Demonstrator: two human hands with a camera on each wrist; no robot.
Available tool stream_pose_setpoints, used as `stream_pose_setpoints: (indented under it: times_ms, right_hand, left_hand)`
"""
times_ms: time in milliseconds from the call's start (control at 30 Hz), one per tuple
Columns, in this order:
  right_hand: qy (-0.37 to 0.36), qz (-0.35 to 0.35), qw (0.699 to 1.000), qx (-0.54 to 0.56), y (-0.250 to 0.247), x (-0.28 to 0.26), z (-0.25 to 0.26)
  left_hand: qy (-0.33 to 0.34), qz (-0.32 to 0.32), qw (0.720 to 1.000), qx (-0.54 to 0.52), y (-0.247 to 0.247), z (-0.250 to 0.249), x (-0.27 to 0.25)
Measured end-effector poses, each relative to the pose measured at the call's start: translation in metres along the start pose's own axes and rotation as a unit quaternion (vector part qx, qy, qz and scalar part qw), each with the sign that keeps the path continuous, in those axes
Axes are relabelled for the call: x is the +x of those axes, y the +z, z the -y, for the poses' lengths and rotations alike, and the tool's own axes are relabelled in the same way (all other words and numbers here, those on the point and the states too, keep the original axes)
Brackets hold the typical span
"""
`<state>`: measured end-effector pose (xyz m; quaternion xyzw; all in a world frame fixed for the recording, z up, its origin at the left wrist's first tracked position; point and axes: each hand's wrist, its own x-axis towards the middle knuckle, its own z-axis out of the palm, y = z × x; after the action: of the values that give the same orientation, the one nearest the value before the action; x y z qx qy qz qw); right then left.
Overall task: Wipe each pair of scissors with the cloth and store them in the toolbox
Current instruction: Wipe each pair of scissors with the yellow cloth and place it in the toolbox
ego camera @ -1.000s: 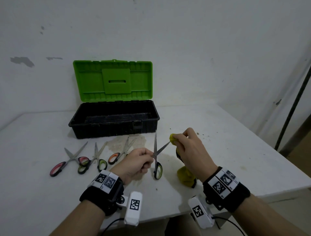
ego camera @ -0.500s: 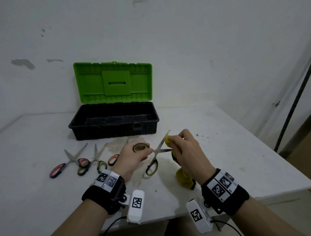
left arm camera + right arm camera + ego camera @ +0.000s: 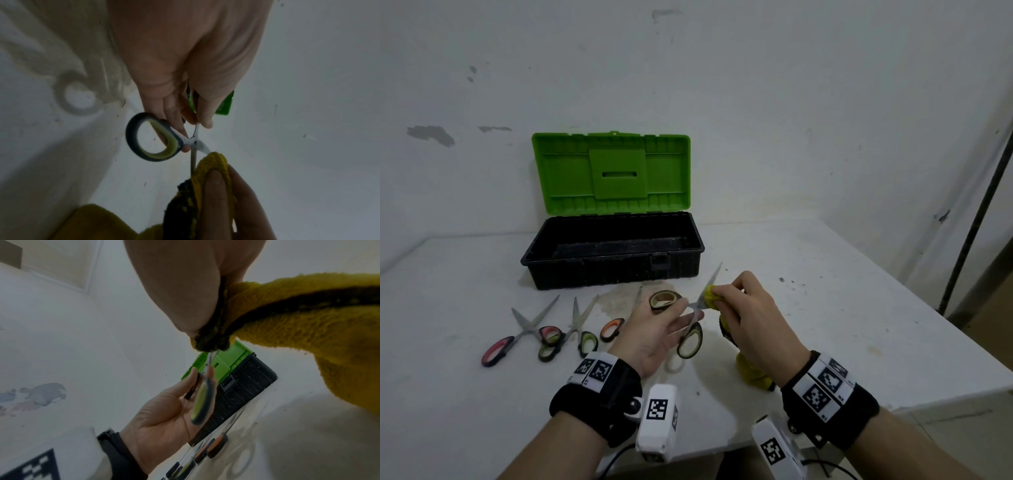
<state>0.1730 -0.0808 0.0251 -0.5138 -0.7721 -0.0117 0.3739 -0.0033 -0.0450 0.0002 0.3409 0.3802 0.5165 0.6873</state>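
My left hand, palm up, pinches a pair of green-handled scissors near the pivot, blades spread, one tip pointing up toward the toolbox. My right hand pinches a yellow cloth around one blade; the rest of the cloth hangs down to the table. The left wrist view shows the scissors and the cloth folded over the blade. In the right wrist view the cloth fills the upper right. The black toolbox stands open behind, its green lid upright.
Three more scissors lie on the white table left of my hands: a pink-handled pair, a green-handled pair and an orange-handled pair. The table's right edge and a dark pole are at the right.
My left hand has turned palm up and tilted the scissors from upright to leaning right, one handle loop raised. My right hand still pinches the cloth on a blade.
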Motion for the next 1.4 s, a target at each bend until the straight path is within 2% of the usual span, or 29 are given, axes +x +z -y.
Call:
stream_pose_setpoints:
  times_ms: [100,233,467,667,833,967,1200,1300,1400]
  right_hand:
    - [0.007,0.006,1.0,0.0,0.001,0.0,0.0]
    - [0.007,0.004,1.0,-0.001,0.002,-0.001,0.003]
    - [0.007,0.027,1.0,-0.008,0.006,-0.005,0.006]
    - [0.007,0.023,1.0,-0.017,0.003,-0.007,0.006]
    - [-0.008,0.025,1.0,-0.011,0.0,-0.005,0.014]
    - [-0.027,0.04,0.998,-0.043,0.007,-0.002,0.022]
    - [-0.039,0.062,0.994,-0.086,0.013,0.002,0.022]
    - [-0.02,0.036,0.996,-0.074,0.01,0.008,0.015]
    - [0.038,-0.01,0.998,-0.055,0.001,0.021,-0.002]
  left_hand:
    - [-0.015,-0.014,1.0,-0.02,0.004,0.001,0.0]
    - [-0.076,-0.04,0.992,-0.095,0.008,-0.003,0.0]
    - [-0.112,-0.001,0.99,-0.086,0.008,-0.007,-0.008]
    - [-0.077,-0.039,0.993,-0.075,0.009,-0.002,-0.004]
    - [0.032,-0.057,0.996,0.066,0.013,0.002,-0.008]
    - [0.086,-0.038,0.991,0.099,0.016,0.003,-0.012]
    - [0.096,-0.042,0.986,0.128,0.012,0.003,-0.01]
    - [0.085,-0.043,0.986,0.136,0.009,0.006,-0.007]
    - [0.073,-0.045,0.986,0.14,0.006,0.009,-0.006]
